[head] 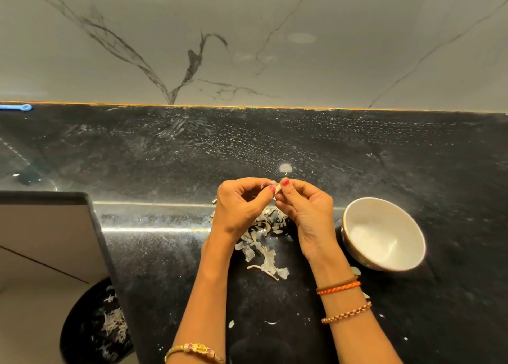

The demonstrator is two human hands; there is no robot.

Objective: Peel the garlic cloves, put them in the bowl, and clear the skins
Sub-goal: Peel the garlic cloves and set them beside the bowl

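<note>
Both hands are raised over the black counter and meet at a small pale garlic clove. My left hand pinches it from the left and my right hand pinches it from the right with fingertips. Most of the clove is hidden by the fingers. Under the hands lies a pile of dry garlic skins, trailing toward me. A white bowl stands to the right of my right hand; no clove shows in it.
A dark bin holding skins sits on the floor at lower left, below the counter's corner. A few skin scraps lie nearer me. A blue object rests by the marble wall at far left.
</note>
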